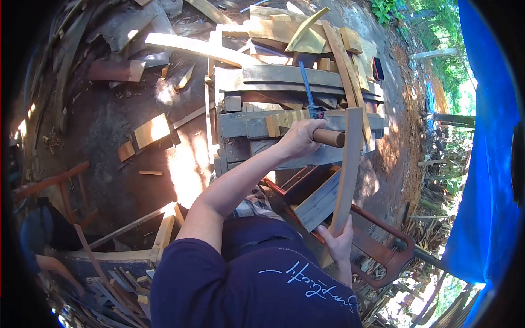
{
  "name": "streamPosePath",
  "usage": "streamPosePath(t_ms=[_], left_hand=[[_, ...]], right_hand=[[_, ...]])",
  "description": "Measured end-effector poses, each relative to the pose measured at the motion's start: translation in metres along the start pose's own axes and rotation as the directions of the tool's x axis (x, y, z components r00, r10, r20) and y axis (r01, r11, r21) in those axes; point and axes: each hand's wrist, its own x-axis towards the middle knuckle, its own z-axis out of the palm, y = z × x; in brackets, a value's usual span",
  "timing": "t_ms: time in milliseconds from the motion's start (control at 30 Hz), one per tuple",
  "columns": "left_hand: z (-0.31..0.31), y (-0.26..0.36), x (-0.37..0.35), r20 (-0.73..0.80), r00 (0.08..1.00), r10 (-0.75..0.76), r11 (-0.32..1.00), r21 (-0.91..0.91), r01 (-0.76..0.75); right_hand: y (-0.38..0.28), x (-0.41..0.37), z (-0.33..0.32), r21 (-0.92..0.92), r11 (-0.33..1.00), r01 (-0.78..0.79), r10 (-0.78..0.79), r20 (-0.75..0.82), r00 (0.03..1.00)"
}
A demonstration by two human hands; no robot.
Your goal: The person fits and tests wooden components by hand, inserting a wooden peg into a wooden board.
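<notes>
Fingers of left hand (298,139) around thick wooden dowel (330,138). Fingers of right hand (340,240) around near end of curved slat (350,158), seemingly for steadying.

Tabletop (232,126): far part obstructed by piled planks and offcuts; low passage restricted.
Blue bar (306,82): directly beyond the left grip (301,136); obstructs straight forward reach.
Long strips (340,63): cross the pile's right side; sideways passage barred at that level.
Curved board (350,164): runs from the right grip (339,240) past the round handle's (329,138) end; clearance between handle and board cannot be determined.
Forearm-to-board gap: open from above; grey board (317,202) lies below.
Right grip, outer side: red-brown frame (407,246) alongside; blue tarp (484,136) well apart.
Dirt floor (188,156): open lane left of tabletop.
</notes>
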Motion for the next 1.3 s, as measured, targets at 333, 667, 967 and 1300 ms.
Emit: streamPosePath(t_ms=[333,667,967,1300], left_hand=[[-0.017,-0.003,-0.024,-0.091,0.990,0.104,0.988,-0.103,-0.113],[-0.064,-0.012,0.006,-0.242,0.959,-0.151,0.941,-0.333,0.064],[-0.054,-0.016,0.009,-0.177,0.980,-0.089,0.970,-0.237,0.045],[-0.030,-0.008,0.010,0.005,0.998,0.066,0.994,-0.091,-0.065]], right_hand=[[0.007,-0.020,0.000,0.245,0.969,-0.042,0.052,-0.035,0.998],[0.015,-0.020,0.002,0.248,0.967,-0.056,0.062,-0.018,0.998],[0.017,-0.015,-0.001,0.216,0.976,0.019,-0.015,-0.021,1.000],[-0.021,0.013,-0.011,-0.085,0.903,0.422,-0.429,-0.262,0.864]])
